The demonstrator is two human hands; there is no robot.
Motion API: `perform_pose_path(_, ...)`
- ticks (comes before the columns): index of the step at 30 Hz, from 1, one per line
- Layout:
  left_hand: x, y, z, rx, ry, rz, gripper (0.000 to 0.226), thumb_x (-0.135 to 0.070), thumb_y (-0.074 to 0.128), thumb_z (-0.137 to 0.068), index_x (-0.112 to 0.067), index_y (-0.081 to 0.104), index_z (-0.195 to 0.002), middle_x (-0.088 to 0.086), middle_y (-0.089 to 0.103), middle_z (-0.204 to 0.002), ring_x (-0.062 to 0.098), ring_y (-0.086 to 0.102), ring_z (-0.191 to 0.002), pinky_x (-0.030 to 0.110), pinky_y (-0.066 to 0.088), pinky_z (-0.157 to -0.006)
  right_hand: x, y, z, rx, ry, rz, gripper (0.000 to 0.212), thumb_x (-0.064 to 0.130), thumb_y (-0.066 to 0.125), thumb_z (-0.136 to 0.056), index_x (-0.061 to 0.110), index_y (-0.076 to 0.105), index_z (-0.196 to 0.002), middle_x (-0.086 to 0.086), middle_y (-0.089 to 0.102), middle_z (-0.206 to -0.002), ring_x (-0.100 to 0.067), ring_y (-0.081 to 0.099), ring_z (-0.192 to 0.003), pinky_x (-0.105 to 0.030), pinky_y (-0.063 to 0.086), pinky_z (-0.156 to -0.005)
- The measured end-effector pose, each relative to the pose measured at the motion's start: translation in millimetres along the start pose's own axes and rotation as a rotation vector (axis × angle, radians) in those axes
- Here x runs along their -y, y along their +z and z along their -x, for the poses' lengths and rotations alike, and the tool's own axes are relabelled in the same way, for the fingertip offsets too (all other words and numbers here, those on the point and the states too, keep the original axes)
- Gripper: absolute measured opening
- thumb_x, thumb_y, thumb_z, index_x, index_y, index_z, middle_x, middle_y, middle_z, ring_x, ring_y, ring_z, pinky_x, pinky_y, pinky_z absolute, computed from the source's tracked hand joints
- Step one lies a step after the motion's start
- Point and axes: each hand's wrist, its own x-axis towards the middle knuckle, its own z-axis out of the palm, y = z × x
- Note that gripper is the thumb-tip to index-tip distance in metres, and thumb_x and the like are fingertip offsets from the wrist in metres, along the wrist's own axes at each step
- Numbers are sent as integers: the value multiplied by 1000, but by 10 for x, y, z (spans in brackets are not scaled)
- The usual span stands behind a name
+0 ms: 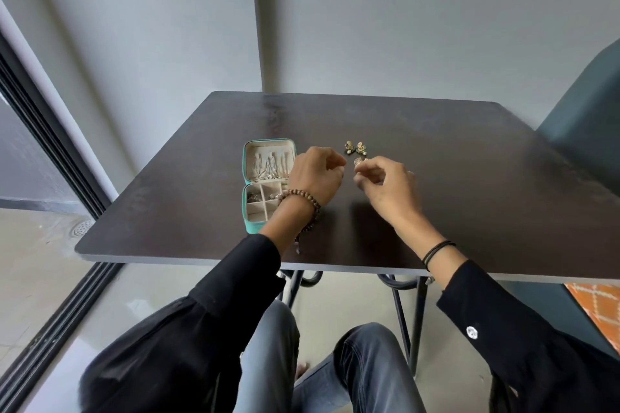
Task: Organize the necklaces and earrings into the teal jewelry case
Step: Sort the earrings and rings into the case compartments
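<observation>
The teal jewelry case (251, 228) lies open on the dark table, left of centre. Silvery necklaces (268, 166) hang in its cream lid, and small pieces sit in the divided lower tray. A pair of gold and green earrings (355, 147) lies on the table beyond my hands. My right hand (385, 191) pinches a small round earring (358, 161) between thumb and fingertip. Just to the left, over the case's right edge, my left hand (317, 176) hovers with fingers curled; whether it holds anything is hidden.
The dark table (469, 178) stands against a grey wall. A teal chair (590, 124) stands at the right. A sliding door frame runs along the left. My knees are under the table's near edge.
</observation>
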Motion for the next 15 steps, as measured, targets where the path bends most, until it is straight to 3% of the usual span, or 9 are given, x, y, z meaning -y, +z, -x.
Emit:
perform_pose_path(3, -67, 201, -130, 22, -90, 20, 21, -12, 60, -91, -13, 74, -106, 8, 73, -111, 23, 66, -108, 29, 50, -93, -204, -4, -198, -22, 38, 75, 18, 20, 76, -83, 20, 72, -101, -2, 71, -101, -18, 67, -89, -22, 47, -79)
perform_pose_path(6, -121, 391, -277, 49, -176, 19, 27, -11, 52, -94, -3, 68, -115, 17, 66, -122, 32, 58, -119, 32, 45, -95, -357, 35, -366, 22, 78, 122, 34, 29, 75, -87, 13, 67, -115, -10, 62, -117, -25, 63, -103, -30, 46, -91)
perform_pose_path(11, -111, 687, -478, -19, -304, 105, 32, -23, 47, -99, 0, 64, -114, 18, 62, -124, 34, 54, -120, 40, 45, -100, -441, 149, -511, 34, 76, 98, 35, 33, 72, -90, 7, 69, -114, -14, 65, -114, -30, 63, -106, -36, 48, -97)
perform_pose_path(15, -54, 816, -579, -62, -336, 132, 32, -28, 55, -94, -3, 69, -107, 16, 66, -117, 33, 57, -115, 39, 47, -97, -452, 196, -544, 55, 41, 112, 34, 32, 67, -91, 10, 70, -117, -14, 64, -114, -34, 61, -111, -42, 49, -96)
